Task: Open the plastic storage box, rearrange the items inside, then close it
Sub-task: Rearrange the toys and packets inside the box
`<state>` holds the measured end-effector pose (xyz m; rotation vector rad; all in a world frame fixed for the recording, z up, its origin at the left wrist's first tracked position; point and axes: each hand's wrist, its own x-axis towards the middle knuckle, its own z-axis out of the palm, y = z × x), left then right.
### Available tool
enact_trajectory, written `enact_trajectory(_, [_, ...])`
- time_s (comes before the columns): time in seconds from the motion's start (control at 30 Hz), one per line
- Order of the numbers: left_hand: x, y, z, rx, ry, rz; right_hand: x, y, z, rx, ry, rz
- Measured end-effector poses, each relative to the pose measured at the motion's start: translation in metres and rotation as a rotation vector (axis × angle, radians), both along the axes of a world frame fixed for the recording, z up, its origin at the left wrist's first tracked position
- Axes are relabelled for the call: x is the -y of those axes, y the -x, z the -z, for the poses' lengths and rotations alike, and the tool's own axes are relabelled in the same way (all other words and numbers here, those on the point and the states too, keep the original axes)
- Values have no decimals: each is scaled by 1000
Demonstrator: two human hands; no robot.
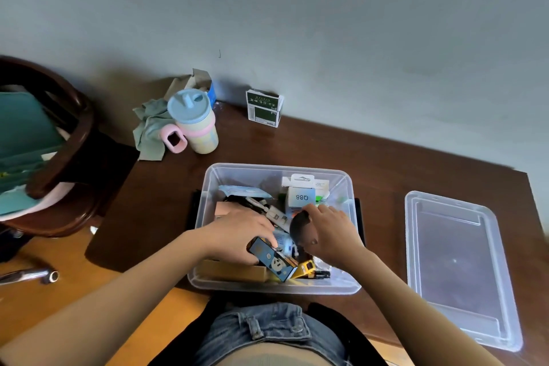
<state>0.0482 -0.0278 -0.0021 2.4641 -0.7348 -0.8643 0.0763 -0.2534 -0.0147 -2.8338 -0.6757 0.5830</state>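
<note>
Open storage box [208, 187], lid [457, 270] lying well right of both hands: left hand [240, 235] grips the panda-print carton [274, 261], right hand [329, 232] clasps a dark rounded object [300, 227]; crowded contents beneath could snag, tip or spill over.
</note>
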Motion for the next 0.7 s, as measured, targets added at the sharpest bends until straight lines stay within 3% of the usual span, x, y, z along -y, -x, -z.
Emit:
enact_trajectory(0.23, [-3,11,7,244,184,-117,-4,7,-13,125,-193,43])
enact_trajectory(0.33, [-16,12,3,186,300,-273,-15,4,-20,135,-282,93])
enact_trajectory(0.5, [-38,14,-4,38,585,-584,-40,-7,-28,56,-595,220])
enact_trajectory(0.7, [-47,3,5,81,682,-851,-37,-6,-22,51,-538,202])
